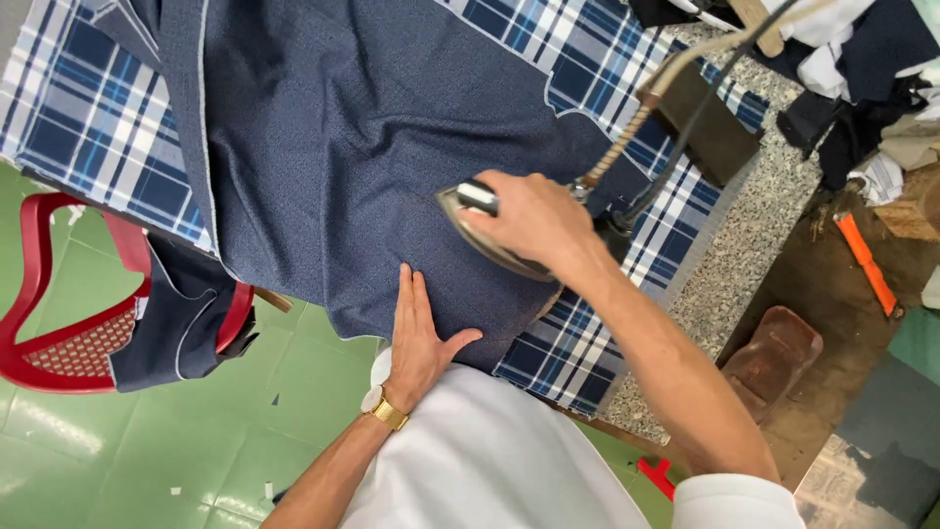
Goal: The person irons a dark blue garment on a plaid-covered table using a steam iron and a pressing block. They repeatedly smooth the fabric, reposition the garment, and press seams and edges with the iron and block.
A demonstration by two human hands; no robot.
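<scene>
We press our left hand (419, 338) flat on the dark blue fabric (362, 147), fingers straight and together, gripping nothing. Our right hand (524, 220) has its fingers wrapped tight around the handle of the iron (480, 227), which rests on the fabric just beside the left hand. The fabric lies spread over the plaid-covered surface (88, 108), one end hanging onto a red chair (39, 294).

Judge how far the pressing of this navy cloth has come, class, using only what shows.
Done: the navy cloth lies spread smooth over the checked board cover. In hand: the right hand holds the iron on it, while the left hand flattens the near edge. Left: the navy piece hanging on the red chair.
</scene>
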